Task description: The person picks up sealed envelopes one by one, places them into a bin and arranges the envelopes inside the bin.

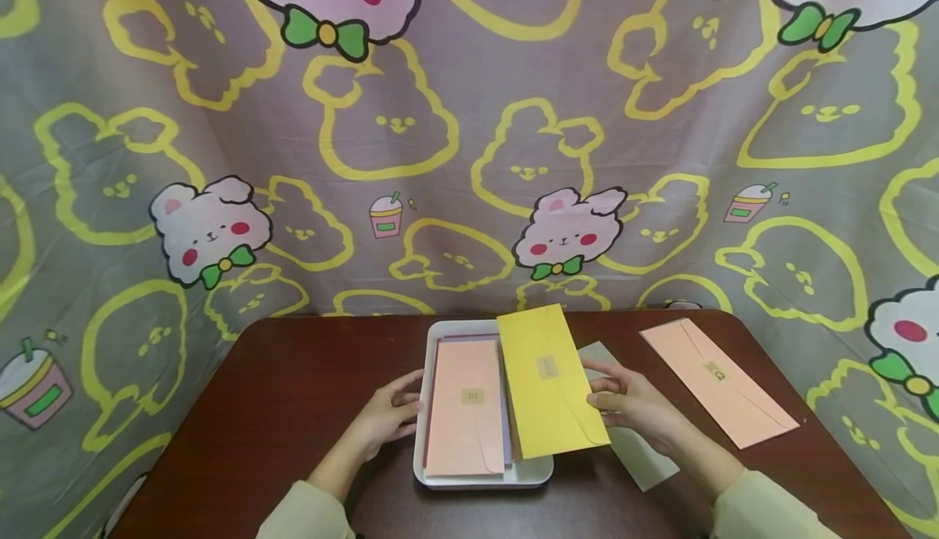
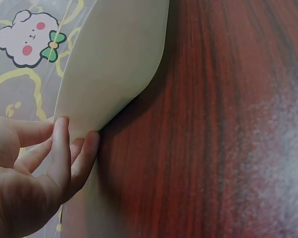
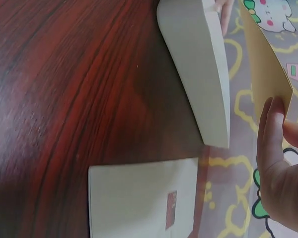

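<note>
A yellow envelope (image 1: 553, 384) with a small label is pinched at its right edge by my right hand (image 1: 634, 404), raised over the right side of the white tray (image 1: 484, 480). The envelope's underside (image 3: 270, 69) shows in the right wrist view. My left hand (image 1: 385, 415) holds the tray's left edge, its fingers against the outer wall (image 2: 114, 64) and the thumb near the rim. Inside the tray a pink envelope (image 1: 465, 408) lies on top, with blue and dark red edges showing beneath it. The yellow envelope hides the tray's right part.
A pale grey-green envelope (image 1: 641, 457) lies on the table under my right hand, partly covered. Farther right lies another pink envelope (image 1: 722, 384), set at a slant. The dark red-brown wooden table (image 1: 293, 384) ends at a patterned curtain (image 1: 469, 139) behind.
</note>
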The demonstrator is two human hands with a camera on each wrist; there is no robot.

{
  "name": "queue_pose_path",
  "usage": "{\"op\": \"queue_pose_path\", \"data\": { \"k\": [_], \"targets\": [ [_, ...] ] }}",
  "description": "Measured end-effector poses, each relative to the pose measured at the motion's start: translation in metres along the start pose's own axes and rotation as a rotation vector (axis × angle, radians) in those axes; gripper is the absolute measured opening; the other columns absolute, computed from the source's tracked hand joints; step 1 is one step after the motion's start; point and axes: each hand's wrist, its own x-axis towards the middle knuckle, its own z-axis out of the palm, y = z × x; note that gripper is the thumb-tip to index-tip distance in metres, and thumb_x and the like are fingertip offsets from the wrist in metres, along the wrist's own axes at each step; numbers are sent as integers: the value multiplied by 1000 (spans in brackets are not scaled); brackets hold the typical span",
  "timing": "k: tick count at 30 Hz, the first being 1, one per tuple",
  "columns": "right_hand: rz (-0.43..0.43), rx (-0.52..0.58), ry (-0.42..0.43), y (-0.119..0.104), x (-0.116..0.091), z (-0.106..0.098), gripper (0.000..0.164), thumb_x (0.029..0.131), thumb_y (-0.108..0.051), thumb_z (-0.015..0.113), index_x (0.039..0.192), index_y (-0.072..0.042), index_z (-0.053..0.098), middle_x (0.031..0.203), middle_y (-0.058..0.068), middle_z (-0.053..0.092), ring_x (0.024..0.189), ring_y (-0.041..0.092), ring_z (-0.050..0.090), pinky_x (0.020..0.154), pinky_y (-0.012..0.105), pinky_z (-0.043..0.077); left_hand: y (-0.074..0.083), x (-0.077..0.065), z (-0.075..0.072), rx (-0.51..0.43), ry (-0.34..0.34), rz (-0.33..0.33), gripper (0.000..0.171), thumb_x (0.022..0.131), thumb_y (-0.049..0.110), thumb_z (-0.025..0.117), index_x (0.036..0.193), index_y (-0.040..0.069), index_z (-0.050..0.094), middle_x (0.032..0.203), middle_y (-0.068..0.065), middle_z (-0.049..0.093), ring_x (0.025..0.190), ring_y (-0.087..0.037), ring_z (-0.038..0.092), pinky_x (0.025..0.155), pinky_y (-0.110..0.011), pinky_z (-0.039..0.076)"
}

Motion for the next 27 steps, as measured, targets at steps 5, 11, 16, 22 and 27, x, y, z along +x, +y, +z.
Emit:
{"op": "queue_pose_path", "data": {
  "k": [5,11,16,22,27],
  "targets": [
    [-7,18,-14,5,11,11,68,99,3,60,156,11,24,106,11,64,91,20,70,78,39,60,0,0,0,4,9,-1,55,100,-3,62,152,2,46,123,-22,65,101,-27,66,81,-47,59],
    [-15,11,-6,4,21,25,66,98,3,59,155,12,25,105,13,64,92,21,70,78,40,61,0,1,0,0,6,0,55,100,-2,62,152,2,46,123,-23,65,102,-27,67,81,-47,59],
    [-14,35,-1,4,28,36,64,99,3,60,154,11,28,102,11,61,89,19,68,77,37,61,1,0,0,-3,10,-1,54,100,-2,62,152,2,46,122,-22,65,100,-27,67,81,-46,59],
    [-1,84,-1,10,35,48,65,99,4,61,154,11,28,103,9,65,87,17,68,75,34,60,1,-1,0,-5,0,-3,55,100,-2,62,152,2,46,120,-21,65,99,-26,66,80,-46,59],
    [15,108,9,13,40,57,66,97,5,62,154,12,29,103,9,65,86,16,68,72,31,60,0,0,1,-2,0,1,55,100,-2,61,152,2,45,120,-21,65,99,-26,66,79,-45,59]
  ]
}}
